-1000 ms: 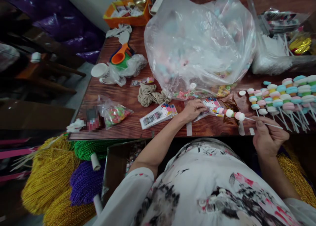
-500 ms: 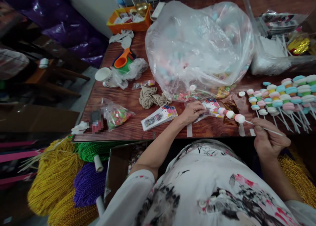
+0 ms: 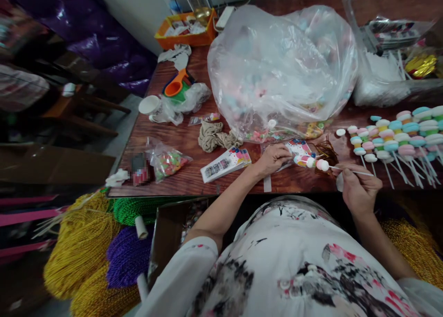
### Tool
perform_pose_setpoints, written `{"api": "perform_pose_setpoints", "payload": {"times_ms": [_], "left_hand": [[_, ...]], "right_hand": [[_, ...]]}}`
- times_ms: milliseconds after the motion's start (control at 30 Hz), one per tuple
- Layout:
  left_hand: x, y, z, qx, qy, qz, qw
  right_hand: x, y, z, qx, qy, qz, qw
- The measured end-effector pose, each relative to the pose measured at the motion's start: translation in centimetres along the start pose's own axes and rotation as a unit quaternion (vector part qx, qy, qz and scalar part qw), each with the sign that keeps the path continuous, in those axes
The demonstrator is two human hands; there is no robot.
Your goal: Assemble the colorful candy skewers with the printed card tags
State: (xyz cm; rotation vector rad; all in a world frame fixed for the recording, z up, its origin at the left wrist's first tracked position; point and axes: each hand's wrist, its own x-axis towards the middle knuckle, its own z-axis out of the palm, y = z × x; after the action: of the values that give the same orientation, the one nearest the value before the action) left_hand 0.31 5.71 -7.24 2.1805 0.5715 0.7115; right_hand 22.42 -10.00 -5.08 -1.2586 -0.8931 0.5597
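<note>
My right hand [image 3: 362, 188] pinches the white stick of a marshmallow skewer [image 3: 311, 162], which lies almost level and points left. Its pieces are pink, white and pale blue. My left hand [image 3: 274, 160] is closed at the fingertips on the edge of a clear plastic bag [image 3: 277, 167] by the table's front edge. The skewer's tip is right beside those fingers; whether it is inside the bag I cannot tell. Behind it shows a printed white card or bag [image 3: 299, 147] with coloured dots. Brown twist ties [image 3: 325, 152] lie behind the skewer.
Several finished-looking skewers [image 3: 391, 139] lie in rows at the right. A large clear bag of marshmallows [image 3: 280, 72] fills the table's middle. A stack of printed bags [image 3: 224, 164], a small candy bag [image 3: 169, 162], orange scissors [image 3: 175, 85] and an orange basket [image 3: 187, 39] are leftward.
My right hand has moved left with the skewer, bringing its tip up to my left fingers. My left hand has stayed almost where it was on the bag.
</note>
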Motion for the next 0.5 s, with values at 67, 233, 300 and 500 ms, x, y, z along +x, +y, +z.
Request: {"api": "perform_pose_setpoints", "payload": {"times_ms": [67, 233, 300, 500], "left_hand": [[0.0, 0.5, -0.4, 0.023, 0.009, 0.012, 1.0], [0.7, 2.3, -1.5, 0.109, -0.041, 0.047, 0.992], [1.0, 2.8, -1.5, 0.115, -0.107, 0.034, 0.987], [1.2, 4.1, -0.6, 0.074, -0.142, -0.068, 0.985]], "right_hand": [[0.3, -0.1, 0.5, 0.039, 0.019, 0.005, 0.999], [0.8, -1.0, 1.2, 0.116, 0.005, 0.035, 0.993], [0.8, -1.3, 1.4, 0.122, -0.003, 0.029, 0.992], [1.2, -1.4, 1.9, 0.095, -0.03, -0.013, 0.995]]}}
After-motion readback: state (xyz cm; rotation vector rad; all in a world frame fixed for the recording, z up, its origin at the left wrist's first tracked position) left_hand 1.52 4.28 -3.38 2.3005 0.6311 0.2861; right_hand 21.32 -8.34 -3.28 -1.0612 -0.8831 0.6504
